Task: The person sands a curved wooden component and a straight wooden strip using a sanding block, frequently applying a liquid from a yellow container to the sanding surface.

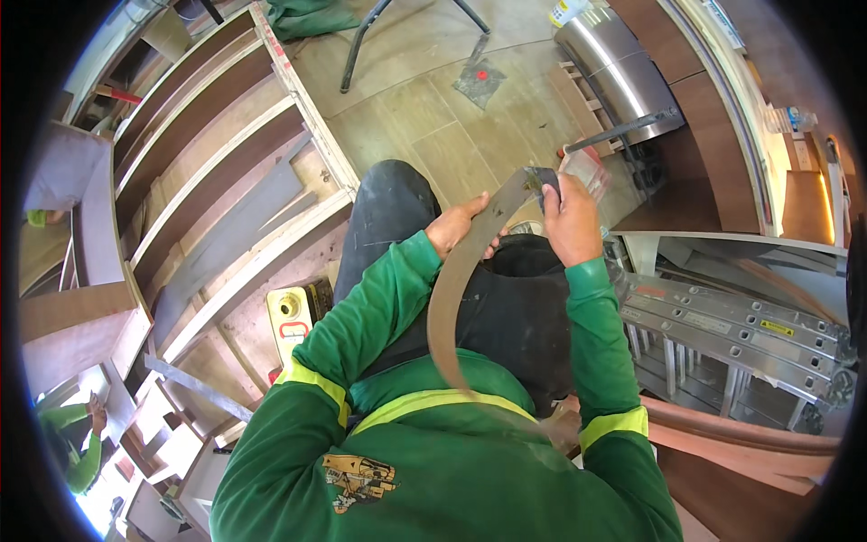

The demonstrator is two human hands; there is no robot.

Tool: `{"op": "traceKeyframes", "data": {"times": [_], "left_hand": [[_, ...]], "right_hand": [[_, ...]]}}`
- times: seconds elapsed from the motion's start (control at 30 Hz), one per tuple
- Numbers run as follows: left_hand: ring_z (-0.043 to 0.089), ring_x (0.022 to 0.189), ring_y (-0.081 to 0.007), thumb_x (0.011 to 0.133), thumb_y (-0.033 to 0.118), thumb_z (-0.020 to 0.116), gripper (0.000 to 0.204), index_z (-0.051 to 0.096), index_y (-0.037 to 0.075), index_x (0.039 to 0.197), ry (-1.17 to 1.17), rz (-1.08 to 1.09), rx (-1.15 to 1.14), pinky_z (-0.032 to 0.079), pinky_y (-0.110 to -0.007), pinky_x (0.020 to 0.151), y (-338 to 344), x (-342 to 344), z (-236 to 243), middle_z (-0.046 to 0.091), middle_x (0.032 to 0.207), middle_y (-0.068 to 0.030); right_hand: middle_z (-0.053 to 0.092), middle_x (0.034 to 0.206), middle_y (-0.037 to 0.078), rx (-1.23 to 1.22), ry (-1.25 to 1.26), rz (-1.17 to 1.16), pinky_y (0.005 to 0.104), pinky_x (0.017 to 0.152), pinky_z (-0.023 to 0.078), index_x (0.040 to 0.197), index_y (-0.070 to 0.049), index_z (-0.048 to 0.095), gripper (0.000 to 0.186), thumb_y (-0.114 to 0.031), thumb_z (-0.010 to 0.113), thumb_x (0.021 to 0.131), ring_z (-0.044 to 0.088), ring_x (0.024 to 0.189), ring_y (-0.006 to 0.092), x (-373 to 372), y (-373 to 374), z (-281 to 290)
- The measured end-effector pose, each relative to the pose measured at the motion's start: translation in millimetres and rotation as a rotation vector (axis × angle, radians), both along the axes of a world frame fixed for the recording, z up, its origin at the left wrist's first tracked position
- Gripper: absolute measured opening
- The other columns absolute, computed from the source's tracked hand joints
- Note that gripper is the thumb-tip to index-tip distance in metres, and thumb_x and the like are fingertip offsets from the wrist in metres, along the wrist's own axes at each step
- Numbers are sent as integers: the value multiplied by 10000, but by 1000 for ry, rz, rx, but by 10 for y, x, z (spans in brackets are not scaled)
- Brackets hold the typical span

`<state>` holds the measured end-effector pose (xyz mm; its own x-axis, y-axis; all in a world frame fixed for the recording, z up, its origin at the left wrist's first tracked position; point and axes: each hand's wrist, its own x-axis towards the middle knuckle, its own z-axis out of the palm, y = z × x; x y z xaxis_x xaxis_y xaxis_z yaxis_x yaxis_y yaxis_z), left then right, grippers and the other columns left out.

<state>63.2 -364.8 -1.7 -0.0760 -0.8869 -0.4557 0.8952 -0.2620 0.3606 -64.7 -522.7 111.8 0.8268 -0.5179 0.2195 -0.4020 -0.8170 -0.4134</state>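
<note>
Between the two hands, over the lap: a brown strip point(442, 303), loose and bent in a long curve, its lower end hanging toward the shirt.
Left hand point(458, 226): closed on the strip partway along, thumb above, fingertips showing past the far edge.
Right hand point(575, 221): closed in a pinch at the strip's dark, bent-over top end; anything else in that grip, I could not tell.
Strip's progress: handling only, in my judgement; picked up and gripped at two places, fixed to nothing I could see. What was left, unclear.
Cabinet frame point(305, 107), left of the left hand: long compartments, open upward; a grey strip point(221, 239) lay in one of the nearer ones.
Yellow-and-white can point(287, 316), below and left of the left hand: round cap on top, contents hidden.
Reddish clear plastic point(589, 167), just beyond the right hand: contents too blurred to read.
Steel cylinder point(619, 72), well beyond the right hand: lying on its side, inside not visible.
</note>
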Motion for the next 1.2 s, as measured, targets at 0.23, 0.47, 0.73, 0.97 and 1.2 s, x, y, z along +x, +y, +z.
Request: {"op": "traceKeyframes", "data": {"times": [0.23, 0.47, 0.73, 0.97, 1.2], "left_hand": [[636, 771, -231, 1090, 574, 391, 589, 537, 60, 1336, 181, -19, -104, 555, -389, 635, -41, 21, -184, 645, 1024, -131], [619, 758, -253, 1069, 611, 415, 611, 567, 59, 1284, 294, -59, -107, 538, -413, 649, 6, 33, -215, 642, 1016, -133], [614, 756, -251, 1068, 596, 439, 592, 564, 62, 1292, 354, -33, -67, 532, -417, 651, -25, 13, -240, 633, 1026, -146], [609, 756, -243, 1071, 581, 450, 567, 561, 70, 1292, 344, -45, -78, 533, -408, 653, -12, 19, -218, 622, 1018, -146], [609, 758, -237, 1079, 571, 441, 561, 564, 60, 1275, 294, -38, -77, 532, -391, 653, -2, 11, -159, 619, 990, -135]], "right_hand": [[649, 1060, 227, -140, 78, 3, 526, 816, 517, 1132, 1, 639, 216, -163, 610, 995, 641, 984, 444, 36, 20, -72], [638, 1069, 233, -76, 89, 9, 523, 808, 511, 1125, -9, 633, 200, -164, 598, 1001, 624, 992, 445, -12, 255, -103], [644, 1014, 198, -12, -78, -2, 510, 782, 498, 1085, 9, 622, 192, -156, 633, 986, 626, 931, 445, -68, -18, 36], [629, 1014, 208, -86, -3, -5, 519, 787, 497, 1075, 12, 619, 168, -128, 626, 983, 624, 945, 443, -60, 153, -40], [623, 1005, 213, -73, -51, 0, 533, 783, 494, 1082, 10, 611, 175, -142, 614, 996, 620, 941, 449, -44, 99, -50]]}}
